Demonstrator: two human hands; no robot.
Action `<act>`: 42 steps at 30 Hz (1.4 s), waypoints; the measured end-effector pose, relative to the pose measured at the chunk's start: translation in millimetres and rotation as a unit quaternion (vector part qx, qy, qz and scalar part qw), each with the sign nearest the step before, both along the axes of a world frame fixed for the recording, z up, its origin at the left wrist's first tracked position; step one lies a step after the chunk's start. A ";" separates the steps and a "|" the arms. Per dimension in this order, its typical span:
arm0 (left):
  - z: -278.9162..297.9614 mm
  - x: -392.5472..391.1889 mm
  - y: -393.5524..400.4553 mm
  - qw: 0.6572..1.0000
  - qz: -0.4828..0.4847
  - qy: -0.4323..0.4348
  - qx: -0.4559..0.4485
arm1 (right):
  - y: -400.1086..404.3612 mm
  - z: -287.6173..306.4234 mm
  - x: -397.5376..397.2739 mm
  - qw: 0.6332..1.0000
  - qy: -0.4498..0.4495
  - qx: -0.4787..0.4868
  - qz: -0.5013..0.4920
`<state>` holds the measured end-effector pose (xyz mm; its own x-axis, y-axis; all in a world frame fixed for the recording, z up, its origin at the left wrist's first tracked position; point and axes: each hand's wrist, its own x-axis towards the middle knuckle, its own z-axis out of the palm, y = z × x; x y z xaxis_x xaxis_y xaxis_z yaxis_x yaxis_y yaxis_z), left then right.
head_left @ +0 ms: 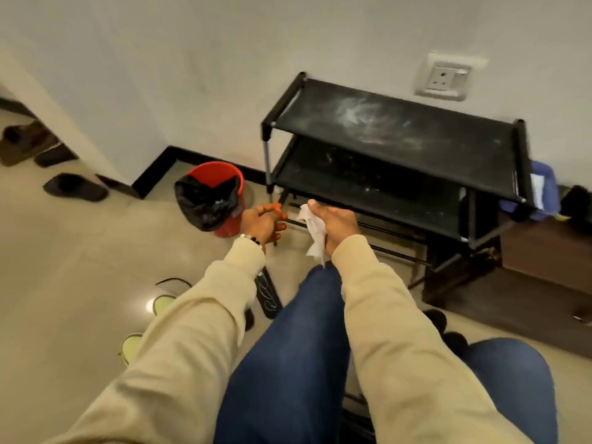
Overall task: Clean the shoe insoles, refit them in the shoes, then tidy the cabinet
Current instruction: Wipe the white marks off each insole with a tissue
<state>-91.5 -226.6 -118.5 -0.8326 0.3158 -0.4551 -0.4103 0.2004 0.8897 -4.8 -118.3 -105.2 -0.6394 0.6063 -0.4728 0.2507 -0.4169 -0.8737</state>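
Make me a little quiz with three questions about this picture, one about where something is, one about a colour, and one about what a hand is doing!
1. Where is the bin compared with the shoe rack?
A. On its top shelf
B. On the floor, beside its left end
C. Behind the wall socket

2. What colour is the bin?
A. Red, with a black bag inside
B. Yellow
C. White

3. What is the right hand doing?
A. Lying flat on the floor
B. Holding a shoe
C. Holding a white wipe

Answers:
1. B, since the bin stands on the tiled floor just left of the rack's legs.
2. A, since its rim and side show red around a black liner.
3. C, since the crumpled white wipe sticks out above and below the curled fingers.
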 end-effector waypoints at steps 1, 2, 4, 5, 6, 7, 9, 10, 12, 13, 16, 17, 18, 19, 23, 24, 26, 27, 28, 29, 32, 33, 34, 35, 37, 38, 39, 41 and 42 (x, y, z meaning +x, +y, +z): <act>-9.6 -14.1 -14.9 1.000 0.012 -0.005 -0.013 | -11.9 -5.2 -19.6 1.000 -0.005 -0.013 0.021; -19.6 -26.5 -27.9 0.999 0.018 -0.011 -0.024 | -21.8 -12.8 -38.7 0.999 -0.014 -0.026 0.043; -45.4 -49.0 -49.1 0.998 0.032 -0.030 -0.039 | -37.6 -33.5 -73.8 0.995 -0.044 -0.032 0.082; -60.4 -59.5 -58.4 0.997 0.043 -0.037 -0.048 | -44.6 -45.0 -89.4 0.993 -0.063 -0.031 0.098; -78.6 -68.5 -66.1 0.995 0.056 -0.046 -0.064 | -49.8 -60.1 -103.5 0.990 -0.082 -0.033 0.109; -95.2 -75.0 -72.7 0.993 0.068 -0.055 -0.083 | -53.6 -75.1 -113.6 0.987 -0.105 -0.038 0.119; -129.5 -81.6 -83.1 0.986 0.084 -0.081 -0.120 | -58.0 -107.5 -125.8 0.980 -0.145 -0.057 0.126; -146.0 -83.9 -86.0 0.982 0.087 -0.098 -0.133 | -57.5 -127.3 -131.9 0.977 -0.160 -0.060 0.129; -183.0 -88.9 -89.2 0.975 0.082 -0.136 -0.155 | -52.7 -165.6 -144.3 0.970 -0.191 -0.038 0.146; -199.1 -89.4 -90.3 0.970 0.077 -0.160 -0.164 | -50.4 -180.5 -147.7 0.966 -0.207 -0.021 0.155; -259.9 -96.5 -89.8 0.956 0.054 -0.222 -0.183 | -46.2 -241.7 -162.7 0.950 -0.256 0.007 0.178; -282.1 -97.5 -88.9 0.952 0.039 -0.232 -0.194 | -45.7 -263.9 -165.7 0.942 -0.277 0.015 0.189; -300.3 -96.8 -88.3 0.948 0.024 -0.239 -0.208 | -46.5 -286.1 -166.2 0.932 -0.296 0.025 0.207; -323.5 -96.9 -86.7 0.944 0.013 -0.248 -0.220 | -47.4 -309.4 -167.2 0.919 -0.316 0.033 0.232; -394.2 -95.7 -82.7 0.927 0.024 -0.282 -0.248 | -56.9 -381.0 -164.6 0.892 -0.363 0.039 0.267; -405.4 -94.1 -81.5 0.923 0.031 -0.297 -0.243 | -59.9 -395.4 -161.0 0.889 -0.372 0.035 0.265; -424.9 -89.6 -78.2 0.921 0.030 -0.319 -0.223 | -64.7 -419.8 -153.5 0.877 -0.393 0.041 0.275; -431.5 -86.6 -76.2 0.922 0.025 -0.324 -0.212 | -66.8 -428.4 -150.8 0.871 -0.400 0.052 0.281; -437.7 -84.0 -74.9 0.924 0.020 -0.323 -0.206 | -69.2 -435.7 -148.9 0.867 -0.406 0.058 0.284; -442.3 -81.3 -73.7 0.925 0.017 -0.319 -0.204 | -71.6 -442.7 -146.6 0.863 -0.412 0.066 0.284; -447.0 -74.5 -70.1 0.927 0.033 -0.318 -0.197 | -73.9 -447.3 -145.7 0.854 -0.425 0.072 0.292; -444.8 -73.6 -69.1 0.927 0.041 -0.321 -0.191 | -72.2 -446.3 -146.2 0.851 -0.429 0.071 0.296; -439.7 -73.6 -68.2 0.927 0.044 -0.322 -0.188 | -68.9 -443.5 -147.1 0.850 -0.432 0.062 0.296; -435.6 -74.5 -67.9 0.927 0.048 -0.321 -0.186 | -65.1 -442.2 -147.9 0.852 -0.432 0.057 0.291; -426.2 -75.7 -71.3 0.922 0.074 -0.326 -0.195 | -59.4 -435.7 -150.2 0.857 -0.429 0.040 0.283; -420.4 -76.6 -73.5 0.919 0.087 -0.330 -0.198 | -57.5 -430.6 -152.7 0.856 -0.431 0.031 0.282; -411.4 -76.8 -76.0 0.918 0.096 -0.330 -0.199 | -55.5 -424.6 -153.7 0.857 -0.429 0.028 0.285; -382.3 -78.8 -79.3 0.920 0.112 -0.318 -0.200 | -52.3 -405.4 -152.6 0.848 -0.437 0.027 0.300; -367.3 -80.1 -80.4 0.922 0.122 -0.309 -0.199 | -50.3 -390.9 -152.3 0.843 -0.441 0.022 0.307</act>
<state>-171.5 -307.0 -485.8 -0.4002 -0.1411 -0.9055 -0.8901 0.2950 0.3474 -157.1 -168.6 -496.1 -0.2507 0.3176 -0.9145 0.9677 0.0560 -0.2459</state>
